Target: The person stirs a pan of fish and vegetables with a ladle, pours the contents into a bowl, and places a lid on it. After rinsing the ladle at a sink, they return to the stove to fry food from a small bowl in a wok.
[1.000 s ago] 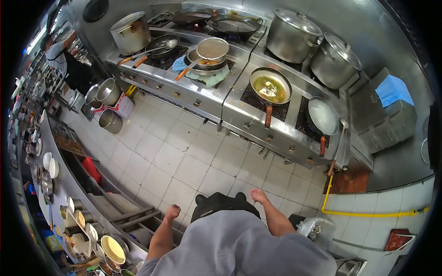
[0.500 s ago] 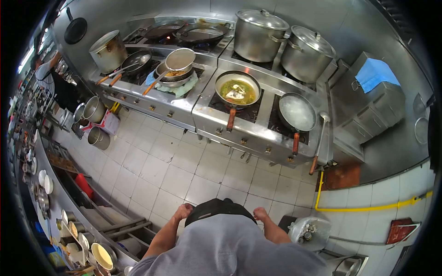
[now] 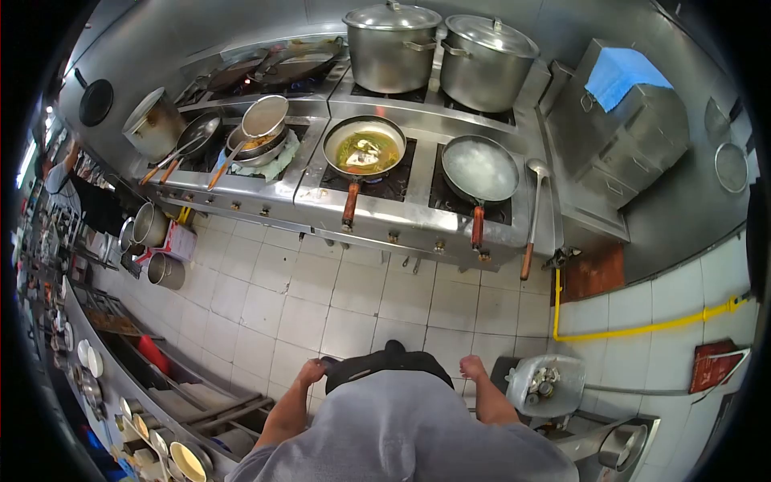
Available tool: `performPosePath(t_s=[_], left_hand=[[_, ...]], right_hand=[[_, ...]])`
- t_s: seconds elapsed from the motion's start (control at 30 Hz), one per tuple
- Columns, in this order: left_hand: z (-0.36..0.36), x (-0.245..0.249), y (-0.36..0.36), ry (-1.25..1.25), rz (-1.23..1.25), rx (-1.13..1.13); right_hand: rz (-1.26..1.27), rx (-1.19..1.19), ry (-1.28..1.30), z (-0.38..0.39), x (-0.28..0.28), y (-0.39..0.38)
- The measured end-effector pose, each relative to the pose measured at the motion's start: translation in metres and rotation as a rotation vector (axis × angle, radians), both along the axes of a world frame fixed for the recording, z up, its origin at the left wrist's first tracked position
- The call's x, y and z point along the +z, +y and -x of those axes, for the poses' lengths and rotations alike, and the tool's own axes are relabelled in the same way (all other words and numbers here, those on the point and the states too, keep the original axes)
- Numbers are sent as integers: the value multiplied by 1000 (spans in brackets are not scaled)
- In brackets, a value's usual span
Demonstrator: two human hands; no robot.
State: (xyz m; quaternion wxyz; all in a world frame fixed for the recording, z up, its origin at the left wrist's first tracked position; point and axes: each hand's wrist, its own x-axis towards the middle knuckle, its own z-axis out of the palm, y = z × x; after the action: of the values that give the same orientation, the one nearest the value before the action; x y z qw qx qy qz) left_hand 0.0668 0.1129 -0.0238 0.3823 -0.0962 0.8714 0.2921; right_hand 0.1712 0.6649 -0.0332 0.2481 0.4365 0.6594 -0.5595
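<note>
My left hand (image 3: pixel 312 370) hangs beside my left hip, its fingers curled closed with nothing visible in them. On the other side, my right hand (image 3: pixel 472 367) hangs a little away from my hip, also loosely closed and apart from anything. Both are well short of the stove (image 3: pixel 377 213) in front of me. On its front burners sit a frying pan of greenish-yellow liquid with a white piece in it (image 3: pixel 367 153) and a frying pan of cloudy whitish liquid (image 3: pixel 480 169). A long-handled ladle (image 3: pixel 533 217) lies at the stove's right end.
Two lidded stockpots (image 3: pixel 391 52) stand behind the pans. A strainer (image 3: pixel 265 117) rests over a bowl at left. Close to my right is a lined bin (image 3: pixel 546 386); a counter with containers (image 3: pixel 189 459) runs along my left. A person (image 3: pixel 64 181) stands far left.
The view has turned and shifted, so the stove and pans appear further left and higher. My right hand is slightly further from my hip; both hands remain low.
</note>
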Motion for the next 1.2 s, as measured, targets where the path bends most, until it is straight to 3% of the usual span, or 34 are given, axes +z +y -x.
performPosePath(t_s=[0.1, 0.3, 0.43, 0.5, 0.6, 0.77, 0.9, 1.2], left_hand=[[13, 61, 47, -69, -182, 70], [-2, 43, 53, 71, -94, -96], [-2, 31, 33, 98, -105, 29], [0, 51, 38, -75, -51, 155], [-17, 34, 27, -7, -26, 65], [-33, 7, 19, 104, -21, 144], [-36, 10, 5, 81, -21, 210], [-46, 13, -6, 34, -106, 115]], right_hand=[[18, 49, 33, -5, -4, 6], [49, 23, -11, 4, -15, -30], [85, 179, -36, 11, -7, -47], [39, 254, -36, 13, -3, -46], [24, 236, -44, 16, 5, -38], [4, 151, -53, 18, -2, -15], [-13, 189, -39, 26, 7, -8], [-21, 223, -26, 48, 13, -52]])
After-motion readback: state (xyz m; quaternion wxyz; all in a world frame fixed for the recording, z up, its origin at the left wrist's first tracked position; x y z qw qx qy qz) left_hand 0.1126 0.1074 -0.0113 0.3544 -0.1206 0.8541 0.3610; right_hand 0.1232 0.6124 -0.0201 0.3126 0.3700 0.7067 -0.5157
